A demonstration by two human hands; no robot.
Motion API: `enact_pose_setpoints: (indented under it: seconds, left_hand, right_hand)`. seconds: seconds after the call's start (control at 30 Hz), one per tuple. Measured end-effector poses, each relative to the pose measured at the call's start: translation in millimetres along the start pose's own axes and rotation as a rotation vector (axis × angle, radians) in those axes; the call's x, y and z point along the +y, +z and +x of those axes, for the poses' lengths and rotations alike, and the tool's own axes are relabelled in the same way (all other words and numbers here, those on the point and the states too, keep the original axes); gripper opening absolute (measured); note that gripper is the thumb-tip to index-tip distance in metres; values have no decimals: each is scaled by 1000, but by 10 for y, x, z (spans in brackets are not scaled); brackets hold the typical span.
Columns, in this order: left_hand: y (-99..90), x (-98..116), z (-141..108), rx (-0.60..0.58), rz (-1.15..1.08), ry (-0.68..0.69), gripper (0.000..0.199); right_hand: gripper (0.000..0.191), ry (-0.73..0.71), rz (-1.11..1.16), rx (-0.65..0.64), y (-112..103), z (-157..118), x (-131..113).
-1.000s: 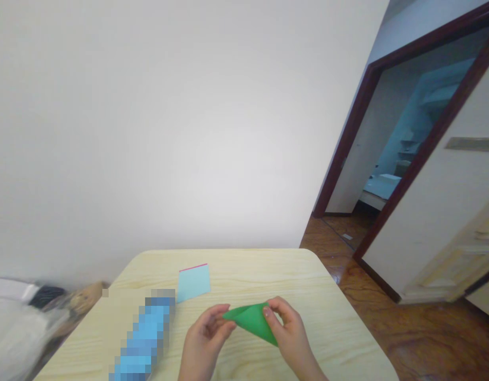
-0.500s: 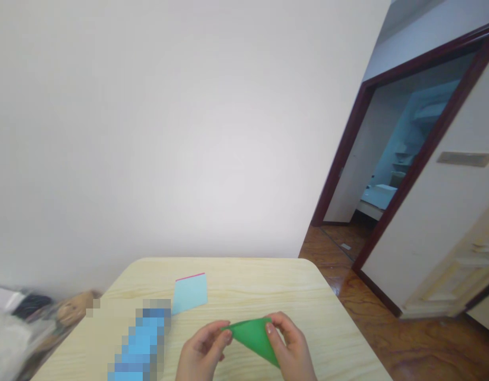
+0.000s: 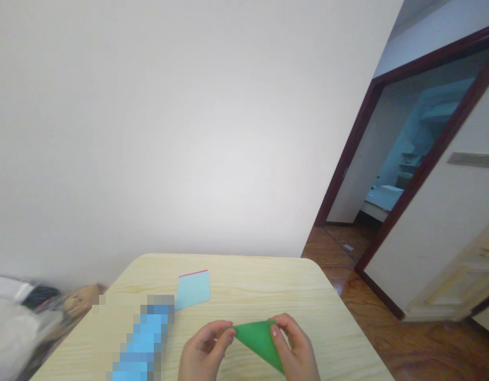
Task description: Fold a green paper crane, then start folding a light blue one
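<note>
A green sheet (image 3: 258, 339), folded to a pointed triangle, is held between my two hands over the front of the wooden table (image 3: 248, 280). My left hand (image 3: 206, 349) pinches its left tip between thumb and fingers. At the upper right corner, my right hand (image 3: 294, 346) grips the sheet with the thumb in front. Farther back lies a light blue paper square (image 3: 193, 290) with a pink strip along its far edge. A blurred-out blue object (image 3: 145, 338) rests at the left of the table.
A white wall (image 3: 228, 132) rises behind the table. Left of the table are a stuffed toy (image 3: 80, 301) and white bedding (image 3: 10, 333). On the right, a dark red door frame (image 3: 347, 153) stands over a wooden floor (image 3: 339, 270).
The view has shifted slightly. The green sheet's upper edge now looks closed, where a dark gap showed at its left end before. Both hands keep their hold.
</note>
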State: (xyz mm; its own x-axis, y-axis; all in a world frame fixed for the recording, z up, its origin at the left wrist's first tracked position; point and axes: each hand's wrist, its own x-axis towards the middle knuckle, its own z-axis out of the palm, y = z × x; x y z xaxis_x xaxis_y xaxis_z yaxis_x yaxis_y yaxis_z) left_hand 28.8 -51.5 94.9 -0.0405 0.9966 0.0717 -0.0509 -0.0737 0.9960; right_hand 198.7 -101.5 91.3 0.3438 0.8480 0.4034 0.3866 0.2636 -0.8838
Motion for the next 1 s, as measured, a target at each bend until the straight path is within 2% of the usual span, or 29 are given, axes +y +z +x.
enact_pose_setpoints:
  seconds: [0.37,0.6,0.73,0.9,1.0]
  left_hand:
    - [-24,57,5,-3,41,12,30]
    - [-42,160,-11,-95,4,-64,29]
    - [-97,162,23,-138,44,-46,27]
    - [-197,98,126,-203,170,146,30]
    - [-224,98,151,-154,363,406,27]
  right_hand:
    - [19,-11,-8,12,-10,-7,-36]
    - [21,-30,-23,-9,-33,7,-79]
    - [21,-55,-21,-3,-5,12,-92]
    - [19,-100,-16,46,46,24,-145]
    - [16,-138,-71,-16,44,38,-175]
